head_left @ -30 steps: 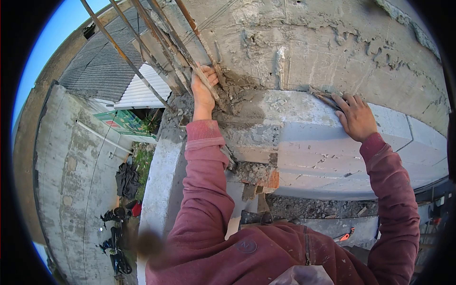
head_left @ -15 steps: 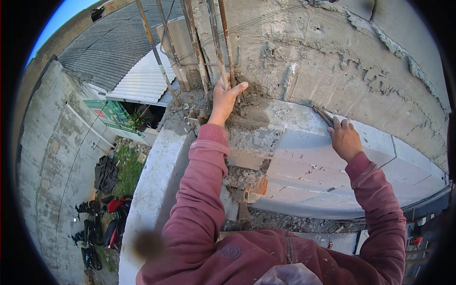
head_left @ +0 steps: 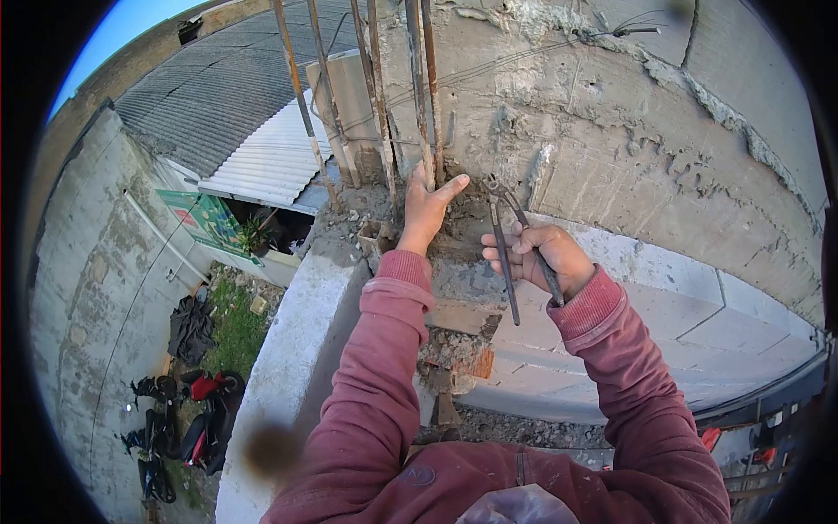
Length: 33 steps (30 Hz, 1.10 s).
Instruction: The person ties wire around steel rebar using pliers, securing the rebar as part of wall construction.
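Observation:
My left hand (head_left: 425, 214) is at the foot of the upright rusty rebar (head_left: 429, 96), with a bar running between the thumb and the fingers. Its thumb sticks out to the right; the fingertips are partly hidden by the bars. To the right, my right hand (head_left: 559, 255) grips a pair of dark metal pincers (head_left: 503, 253). Their handles are spread apart and point down toward me, while the jaws are near the wall just right of the rebar. Wet grey mortar (head_left: 458, 227) and a broken hollow brick (head_left: 375, 237) surround the bars' base.
A rough cement wall (head_left: 541, 105) rises ahead. White blocks (head_left: 646, 288) run off to the right, and a pale ledge (head_left: 297, 323) drops away at the left. Far below are motorcycles (head_left: 205, 419) and a grass strip (head_left: 231, 327). Corrugated roofing (head_left: 227, 79) lies beyond.
My right hand has swung left from the white blocks toward the rebar, bringing the pincers up with their handles now spread. My left hand stays by the rebar; the view has shifted slightly.

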### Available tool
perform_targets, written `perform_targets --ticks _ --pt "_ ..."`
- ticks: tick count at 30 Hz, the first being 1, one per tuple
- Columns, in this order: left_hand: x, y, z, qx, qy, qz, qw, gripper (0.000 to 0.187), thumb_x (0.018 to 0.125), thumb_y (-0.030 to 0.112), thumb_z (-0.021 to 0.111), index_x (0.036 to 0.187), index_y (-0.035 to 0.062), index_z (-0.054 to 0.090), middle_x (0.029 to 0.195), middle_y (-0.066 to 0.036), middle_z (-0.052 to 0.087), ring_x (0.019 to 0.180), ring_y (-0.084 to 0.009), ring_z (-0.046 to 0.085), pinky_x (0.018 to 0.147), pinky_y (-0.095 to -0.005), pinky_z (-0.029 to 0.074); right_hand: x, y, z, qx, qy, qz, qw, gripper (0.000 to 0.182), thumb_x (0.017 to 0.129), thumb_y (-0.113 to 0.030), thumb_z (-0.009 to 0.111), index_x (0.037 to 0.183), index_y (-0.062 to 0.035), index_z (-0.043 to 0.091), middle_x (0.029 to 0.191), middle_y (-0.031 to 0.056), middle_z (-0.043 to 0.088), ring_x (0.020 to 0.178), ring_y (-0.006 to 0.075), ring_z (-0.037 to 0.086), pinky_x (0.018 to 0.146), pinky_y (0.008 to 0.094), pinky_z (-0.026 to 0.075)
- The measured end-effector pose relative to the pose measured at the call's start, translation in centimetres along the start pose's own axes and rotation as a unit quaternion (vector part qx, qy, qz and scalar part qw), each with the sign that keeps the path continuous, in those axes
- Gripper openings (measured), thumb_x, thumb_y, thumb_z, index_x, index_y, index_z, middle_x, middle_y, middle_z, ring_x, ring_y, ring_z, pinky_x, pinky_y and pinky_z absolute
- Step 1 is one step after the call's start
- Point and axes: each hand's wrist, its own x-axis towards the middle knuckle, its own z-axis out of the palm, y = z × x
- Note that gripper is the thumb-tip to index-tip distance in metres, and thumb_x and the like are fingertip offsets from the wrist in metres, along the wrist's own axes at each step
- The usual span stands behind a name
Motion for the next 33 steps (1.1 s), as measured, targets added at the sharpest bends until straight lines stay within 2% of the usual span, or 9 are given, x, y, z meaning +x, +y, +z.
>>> perform_targets --ticks 2,4,11,15,19,22,24,29,33 --pt "-0.1 0.0 0.0 -0.099 0.008 -0.017 0.995 0.082 0.07 0.037 0.077 0.13 -0.0033 0.039 0.127 -0.021 0.047 0.12 -0.0299 0.045 0.1 -0.0361 0.034 0.7 0.1 0.7 -0.025 -0.001 -0.002 1.0 0.022 0.071 0.007 0.046 0.09 -0.0035 0.045 0.105 0.0182 0.052 0.099 0.0334 0.056 0.087 0.048 0.047" --pt "-0.8 1.6 -0.2 -0.097 -0.012 -0.018 0.995 0.085 0.07 0.039 0.076 0.132 -0.0039 0.036 0.129 -0.023 0.046 0.122 -0.0317 0.043 0.101 -0.037 0.033 1.4 0.3 0.6 -0.04 -0.012 -0.008 0.999 0.021 0.069 0.005 0.049 0.087 -0.0054 0.046 0.107 0.0179 0.05 0.103 0.036 0.053 0.089 0.0554 0.043" --pt "0.7 0.0 -0.1 0.059 -0.027 -0.048 0.997 0.082 0.069 0.034 0.077 0.13 -0.0052 0.039 0.126 -0.021 0.048 0.118 -0.0274 0.046 0.099 -0.0348 0.035 3.0 -1.3 1.7 -0.002 -0.056 0.057 0.997 0.021 0.069 0.003 0.049 0.087 -0.0069 0.047 0.111 0.0229 0.046 0.11 0.0414 0.046 0.091 0.0626 0.038" --pt "1.0 1.5 -0.8 0.016 -0.084 -0.061 0.994 0.083 0.068 0.037 0.078 0.129 -0.0059 0.041 0.125 -0.021 0.049 0.118 -0.0284 0.047 0.099 -0.0345 0.035 4.2 -1.4 1.4 0.018 -0.09 0.053 0.994 0.025 0.065 0.003 0.051 0.088 -0.0063 0.05 0.119 0.0288 0.043 0.115 0.0452 0.042 0.093 0.0663 0.034" --pt "0.7 0.6 -0.1 0.064 -0.004 -0.019 0.998 0.097 0.068 0.065 0.066 0.131 -0.0049 0.039 0.127 -0.028 0.046 0.123 -0.0381 0.039 0.101 -0.0419 0.032 5.0 -2.1 1.7 0.013 -0.131 0.072 0.989 0.022 0.066 0.0 0.051 0.088 -0.0052 0.052 0.12 0.0297 0.042 0.115 0.0461 0.042 0.093 0.0672 0.034" --pt "0.4 0.9 -0.4 0.043 -0.024 0.024 0.998 0.087 0.074 0.065 0.059 0.13 0.0022 0.04 0.12 -0.026 0.048 0.117 -0.0387 0.042 0.098 -0.0441 0.033 5.4 -3.3 2.3 0.002 -0.154 0.099 0.983 0.02 0.067 -0.002 0.051 0.087 -0.0048 0.052 0.121 0.031 0.041 0.116 0.0474 0.041 0.092 0.068 0.034" --pt "0.1 1.6 -0.4 0.062 -0.017 0.039 0.997 0.08 0.075 0.064 0.059 0.129 0.0085 0.04 0.118 -0.024 0.048 0.113 -0.038 0.044 0.097 -0.0448 0.034 5.5 -3.7 2.8 0.004 -0.146 0.101 0.984 0.022 0.07 -0.001 0.049 0.091 -0.0062 0.045 0.113 0.0275 0.043 0.113 0.0475 0.041 0.091 0.069 0.032" --pt "-0.3 1.1 -0.1 0.052 0.013 0.059 0.997 0.08 0.072 0.058 0.067 0.127 0.0053 0.042 0.118 -0.021 0.046 0.115 -0.0377 0.042 0.097 -0.0447 0.034 5.2 -3.6 3.2 0.022 -0.122 0.092 0.988 0.025 0.072 0.001 0.047 0.095 -0.006 0.04 0.105 0.0227 0.042 0.111 0.048 0.04 0.093 0.07 0.028" --pt "-0.7 1.9 -0.4 0.09 0.013 0.109 0.99 0.078 0.07 0.052 0.071 0.125 0.0039 0.045 0.12 -0.019 0.046 0.115 -0.0351 0.04 0.098 -0.043 0.032 6.0 -2.8 3.5 -0.094 -0.013 0.051 0.994 0.022 0.07 0.003 0.044 0.089 -0.006 0.047 0.101 0.0188 0.049 0.102 0.0409 0.051 0.082 0.0666 0.041"
